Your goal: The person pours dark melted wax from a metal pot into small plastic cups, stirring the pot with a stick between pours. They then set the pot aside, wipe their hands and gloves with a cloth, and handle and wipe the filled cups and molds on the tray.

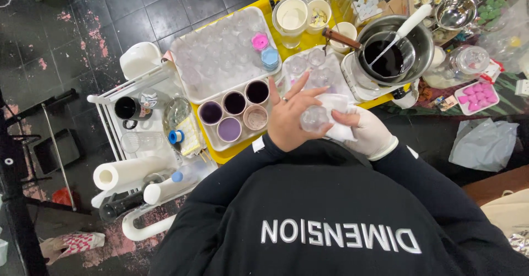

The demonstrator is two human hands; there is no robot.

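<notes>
A bare left hand [290, 119] grips a small clear cup [314, 118] while the gloved right hand [368, 134] pinches a white cloth [337, 106] against it, apparently mid-wipe; turning the cup would expose unwiped sides

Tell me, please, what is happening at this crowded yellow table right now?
A person in a black sweatshirt holds a small clear cup in the bare left hand and presses a white cloth to it with the gloved right hand. Ahead lie a white tray of clear cups, a tray of purple-filled cups and a metal pot of dark liquid.
</notes>
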